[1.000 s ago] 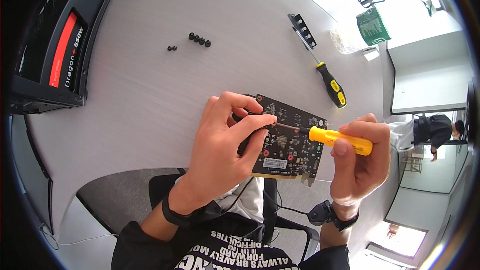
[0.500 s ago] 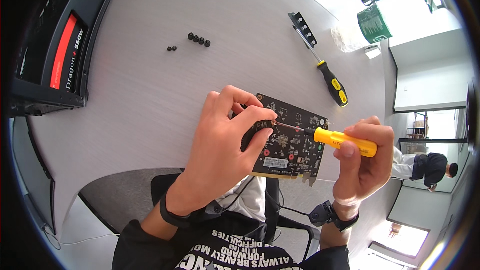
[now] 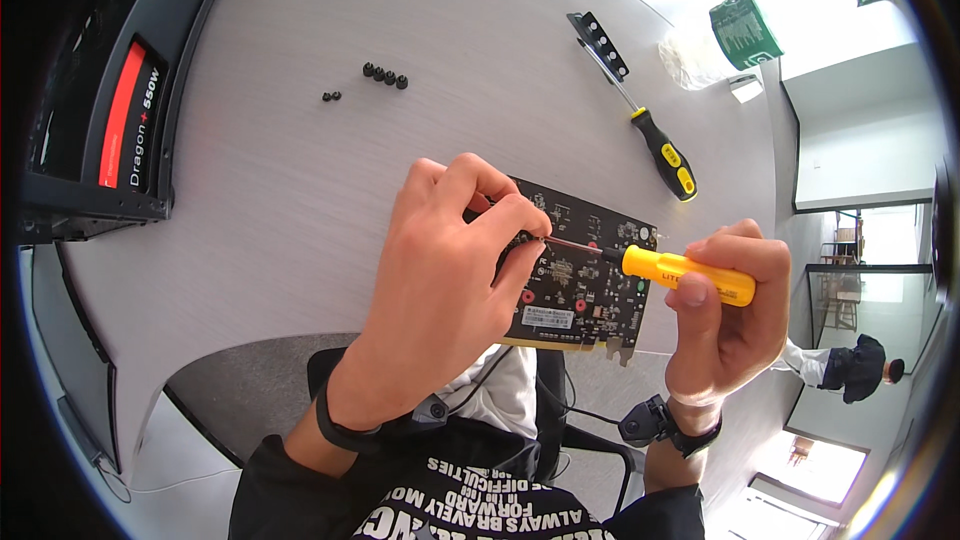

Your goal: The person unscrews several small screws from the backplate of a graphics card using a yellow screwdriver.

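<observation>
In my right hand (image 3: 735, 305) is a small screwdriver with a yellow handle (image 3: 690, 276), its thin shaft pointing left. My left hand (image 3: 440, 240) is closed, thumb and fingertips pinched beside the screwdriver's tip. Whatever sits between those fingertips is hidden. Under both lies a black graphics card (image 3: 600, 280), its circuit side up and its gold contact edge toward me. The left hand covers the card's left end. Red-ringed holes and a white label show on the board.
A larger black-and-yellow screwdriver (image 3: 662, 155) lies at the far right, its shaft against a black slotted bracket (image 3: 600, 45). Several small black screws (image 3: 385, 76) and two smaller ones (image 3: 332, 97) rest farther off. A black computer case (image 3: 150, 130) stands left. Another person (image 3: 855, 368) is in the background.
The view has shifted slightly. Both hands, the yellow screwdriver and the card keep nearly the same positions; the screwdriver's tip stays at my left fingertips.
</observation>
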`<control>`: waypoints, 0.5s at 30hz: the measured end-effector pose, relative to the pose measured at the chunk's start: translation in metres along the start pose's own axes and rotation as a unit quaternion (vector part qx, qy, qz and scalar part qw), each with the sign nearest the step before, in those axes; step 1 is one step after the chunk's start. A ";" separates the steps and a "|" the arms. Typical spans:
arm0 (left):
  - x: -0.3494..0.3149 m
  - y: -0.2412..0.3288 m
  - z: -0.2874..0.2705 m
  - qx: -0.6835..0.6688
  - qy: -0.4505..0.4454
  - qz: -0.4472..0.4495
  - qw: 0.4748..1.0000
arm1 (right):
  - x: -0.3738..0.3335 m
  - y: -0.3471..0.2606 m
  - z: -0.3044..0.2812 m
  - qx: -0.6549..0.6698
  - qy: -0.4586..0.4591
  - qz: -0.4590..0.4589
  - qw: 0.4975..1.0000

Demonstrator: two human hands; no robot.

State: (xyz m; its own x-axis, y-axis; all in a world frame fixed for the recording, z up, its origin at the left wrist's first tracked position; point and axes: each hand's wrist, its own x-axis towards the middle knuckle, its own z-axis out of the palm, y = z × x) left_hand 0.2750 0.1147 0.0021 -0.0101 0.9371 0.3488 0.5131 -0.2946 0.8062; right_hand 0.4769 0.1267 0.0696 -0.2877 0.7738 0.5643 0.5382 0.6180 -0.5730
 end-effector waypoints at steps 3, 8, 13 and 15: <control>0.004 0.000 0.001 0.003 0.002 0.003 1.000 | 0.000 0.000 -0.001 -0.007 -0.002 0.006 1.000; 0.006 -0.002 0.003 -0.008 -0.006 -0.001 1.000 | -0.003 0.003 -0.004 -0.005 0.014 0.014 1.000; 0.006 -0.004 0.005 -0.036 -0.002 -0.017 0.999 | -0.005 0.004 -0.008 -0.014 0.021 0.016 1.000; 0.006 -0.003 0.004 -0.041 -0.005 -0.023 0.999 | -0.006 0.004 -0.009 -0.014 0.022 0.016 1.000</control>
State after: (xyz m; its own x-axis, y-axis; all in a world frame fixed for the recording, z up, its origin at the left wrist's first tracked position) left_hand 0.2771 0.1223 -0.0005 -0.0230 0.9519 0.3055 0.4400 -0.2647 0.8581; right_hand 0.4880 0.1232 0.0694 -0.2356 0.7865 0.5710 0.5693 0.5878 -0.5748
